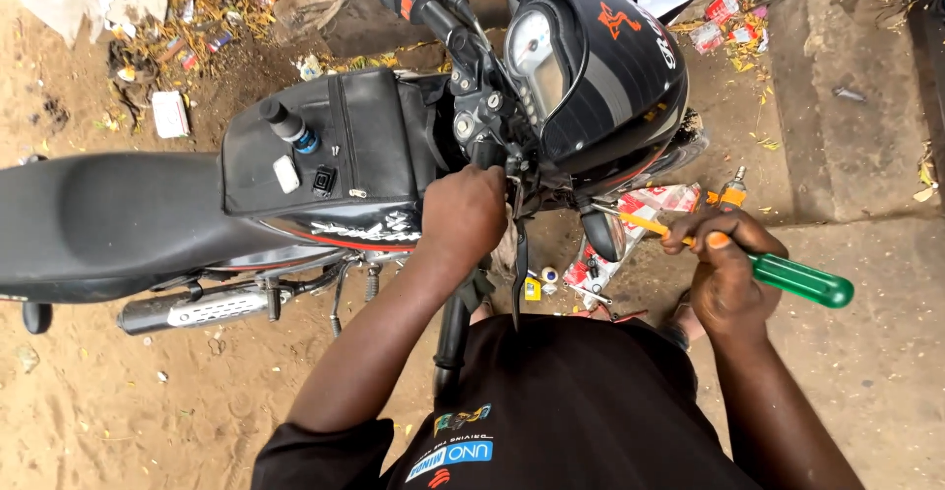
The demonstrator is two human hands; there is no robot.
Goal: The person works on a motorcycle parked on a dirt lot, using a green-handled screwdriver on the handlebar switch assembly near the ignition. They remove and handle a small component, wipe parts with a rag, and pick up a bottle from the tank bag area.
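The motorcycle [325,170] is black, with a thin red stripe and white lettering on its side. Its headlight cowl [600,67] is black with an orange mark. The screwdriver [787,275] on the right has a green translucent handle and yellow shaft. The sandy ground [118,401] is light brown.

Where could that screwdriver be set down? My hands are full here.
Bare sand lies below the exhaust pipe, left of the left hand. Bare ground also lies right of the right hand holding the green-handled screwdriver. Crowded: packets under the headlight cowl.
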